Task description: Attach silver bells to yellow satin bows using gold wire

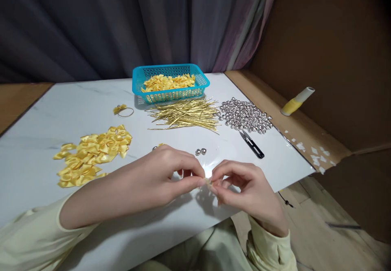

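My left hand and my right hand meet over the near edge of the white table. Both pinch one small yellow piece between thumb and fingertips; most of it is hidden by the fingers. Two silver bells lie just beyond my hands. A loose heap of yellow ribbon bows lies to the left of my left hand.
A blue basket of yellow bows stands at the back. In front of it lie gold wire ties, a pile of silver bells, thread snips and a ring with a bow. A yellow thread spool rests on the right ledge.
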The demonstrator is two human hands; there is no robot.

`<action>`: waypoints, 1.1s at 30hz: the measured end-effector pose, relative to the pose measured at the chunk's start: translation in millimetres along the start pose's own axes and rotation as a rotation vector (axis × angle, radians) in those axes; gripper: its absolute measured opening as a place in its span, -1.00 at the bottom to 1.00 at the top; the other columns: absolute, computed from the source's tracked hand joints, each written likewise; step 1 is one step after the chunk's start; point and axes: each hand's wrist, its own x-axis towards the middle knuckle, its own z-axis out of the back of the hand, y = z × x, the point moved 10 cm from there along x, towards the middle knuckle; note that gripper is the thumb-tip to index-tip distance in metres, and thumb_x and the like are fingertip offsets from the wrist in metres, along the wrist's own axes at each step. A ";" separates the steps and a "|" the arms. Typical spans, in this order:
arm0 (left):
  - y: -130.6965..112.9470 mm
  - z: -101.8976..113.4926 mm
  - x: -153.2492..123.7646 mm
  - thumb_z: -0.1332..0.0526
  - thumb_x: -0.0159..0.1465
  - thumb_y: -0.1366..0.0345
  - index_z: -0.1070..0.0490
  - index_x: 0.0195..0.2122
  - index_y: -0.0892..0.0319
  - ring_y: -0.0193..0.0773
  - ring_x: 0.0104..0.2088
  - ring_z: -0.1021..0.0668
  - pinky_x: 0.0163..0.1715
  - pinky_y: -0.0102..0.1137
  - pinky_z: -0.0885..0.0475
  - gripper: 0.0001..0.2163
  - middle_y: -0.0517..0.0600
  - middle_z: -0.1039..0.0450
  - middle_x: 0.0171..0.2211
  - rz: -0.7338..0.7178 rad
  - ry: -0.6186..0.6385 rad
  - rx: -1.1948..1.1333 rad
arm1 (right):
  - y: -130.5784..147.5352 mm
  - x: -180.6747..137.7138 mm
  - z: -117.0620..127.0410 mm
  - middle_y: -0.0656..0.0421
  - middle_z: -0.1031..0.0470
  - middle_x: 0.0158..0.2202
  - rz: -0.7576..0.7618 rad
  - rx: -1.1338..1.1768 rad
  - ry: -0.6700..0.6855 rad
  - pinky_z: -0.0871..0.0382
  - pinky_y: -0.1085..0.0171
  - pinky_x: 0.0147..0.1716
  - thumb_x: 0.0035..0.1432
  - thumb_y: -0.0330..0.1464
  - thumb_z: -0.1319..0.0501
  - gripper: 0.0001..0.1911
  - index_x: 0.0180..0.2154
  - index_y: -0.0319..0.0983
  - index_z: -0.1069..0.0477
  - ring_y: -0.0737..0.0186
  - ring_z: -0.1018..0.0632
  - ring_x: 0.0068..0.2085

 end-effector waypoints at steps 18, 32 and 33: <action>1.4 0.0 -0.8 -0.19 0.34 0.33 -0.56 -0.30 0.11 -0.44 -0.37 -0.56 -0.33 -0.58 -0.30 -0.86 -0.18 -0.60 -0.37 0.023 0.004 0.011 | 11.6 -1.2 -5.0 0.23 -0.46 -0.40 0.150 -0.122 -0.049 -0.38 0.32 -0.46 0.07 -0.41 -0.36 -0.84 -0.28 -0.19 -0.43 0.34 -0.44 -0.43; 3.0 0.4 -1.1 -0.19 0.35 0.31 -0.56 -0.29 0.09 -0.40 -0.35 -0.56 -0.37 -0.57 -0.30 -0.86 -0.16 -0.60 -0.35 0.038 -0.004 0.031 | 5.2 -0.7 -3.1 0.23 -0.47 -0.49 0.075 -0.025 -0.024 -0.32 0.32 -0.45 0.18 -0.36 -0.27 -0.92 -0.37 -0.21 -0.50 0.33 -0.45 -0.45; 3.4 0.7 -1.5 -0.19 0.35 0.30 -0.56 -0.29 0.08 -0.41 -0.34 -0.56 -0.37 -0.57 -0.30 -0.86 -0.16 -0.60 -0.35 0.042 -0.004 0.037 | 5.0 -0.5 -3.2 0.23 -0.47 -0.49 0.072 -0.029 -0.025 -0.32 0.32 -0.44 0.19 -0.37 -0.26 -0.91 -0.37 -0.21 -0.50 0.33 -0.46 -0.44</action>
